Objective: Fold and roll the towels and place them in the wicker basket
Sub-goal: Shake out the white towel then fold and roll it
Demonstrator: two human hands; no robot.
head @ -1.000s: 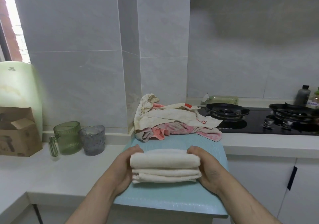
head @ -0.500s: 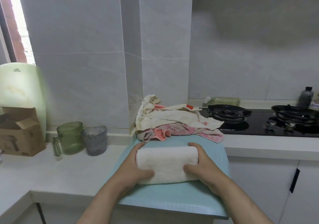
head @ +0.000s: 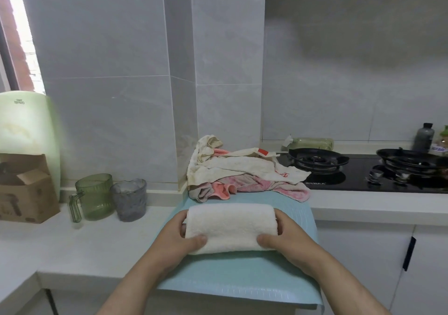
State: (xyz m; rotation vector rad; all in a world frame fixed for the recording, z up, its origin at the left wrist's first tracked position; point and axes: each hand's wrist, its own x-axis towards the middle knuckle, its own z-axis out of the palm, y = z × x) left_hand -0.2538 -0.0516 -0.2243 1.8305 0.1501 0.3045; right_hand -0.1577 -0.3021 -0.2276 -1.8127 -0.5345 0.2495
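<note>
Rolled white towel (head: 230,228): lying on the blue mat (head: 237,278), roughly mid-mat, long side parallel to the front edge of the table (head: 97,246). Resting on the mat, not lifted.

Left grip (head: 177,237): clasped on the towel's left end, thumb pressed on the near top face, fingers curled round the end.

Right grip (head: 288,239): clasped on the towel's right end in mirror fashion, thumb on the near top face, fingers round the end. Fingertips of both mostly hidden behind the roll.

Mat: spread from the wall pillar to the table's front edge, near border hanging over that edge.

Pile of unfolded towels (head: 244,174): at the mat's back edge against the pillar, cream on top, pink beneath, just behind the roll and apart from it. Right fringe reaching the black stove (head: 363,176).

Left stretch of table, toward the back edge: green jug (head: 95,195) and grey cup (head: 131,199) side by side, touching or nearly so. Cardboard box (head: 26,188) at the far left, flaps open, pale green board (head: 26,120) upright behind it.

Back right corner: dark bottle (head: 423,137) upright beside the stove.
</note>
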